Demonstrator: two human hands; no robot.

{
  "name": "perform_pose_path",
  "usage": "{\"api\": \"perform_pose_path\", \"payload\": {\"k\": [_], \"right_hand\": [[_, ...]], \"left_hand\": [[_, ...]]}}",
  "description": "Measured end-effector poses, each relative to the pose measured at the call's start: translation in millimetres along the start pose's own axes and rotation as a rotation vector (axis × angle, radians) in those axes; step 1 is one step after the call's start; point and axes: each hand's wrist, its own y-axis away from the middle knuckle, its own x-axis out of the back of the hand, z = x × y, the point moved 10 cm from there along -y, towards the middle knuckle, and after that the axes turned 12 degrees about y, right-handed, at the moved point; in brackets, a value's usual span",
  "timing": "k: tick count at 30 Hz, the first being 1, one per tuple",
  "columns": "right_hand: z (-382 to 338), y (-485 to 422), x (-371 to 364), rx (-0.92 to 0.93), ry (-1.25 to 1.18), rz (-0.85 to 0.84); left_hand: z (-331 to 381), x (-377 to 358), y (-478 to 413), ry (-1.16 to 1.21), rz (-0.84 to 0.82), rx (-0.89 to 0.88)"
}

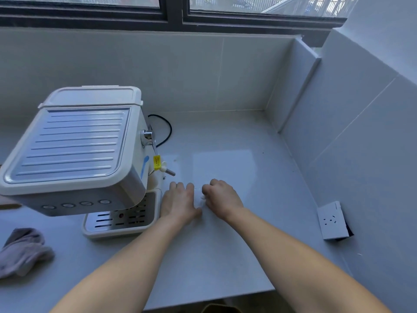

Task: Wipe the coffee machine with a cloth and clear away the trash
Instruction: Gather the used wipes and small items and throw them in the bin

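Note:
A cream coffee machine [74, 150] stands on the white counter [225, 256] at the left, with a steam wand and a yellow tag on its right side. A grey cloth [21, 250] lies crumpled at the counter's left edge, away from both hands. My left hand [178, 201] rests flat on the counter just right of the machine's drip tray, fingers spread. My right hand [220, 196] is beside it, fingers curled over a small white scrap [202, 198] between the two hands. Whether the scrap is pinched is unclear.
A black cord [165, 129] loops behind the machine. A white socket box [332, 220] sticks out of the right wall. Tiled walls enclose the back and right. The counter's front edge runs near the bottom, with a dark bin [220, 309] below it.

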Motion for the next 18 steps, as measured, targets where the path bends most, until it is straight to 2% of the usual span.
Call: {"api": "perform_pose_path", "payload": {"k": [5, 18], "right_hand": [[19, 18, 12, -0.095, -0.069, 0.045], [28, 73, 33, -0.229, -0.088, 0.081]], "left_hand": [[-2, 6, 10, -0.048, 0.017, -0.017], [16, 19, 44, 0.029, 0.000, -0.128]]}}
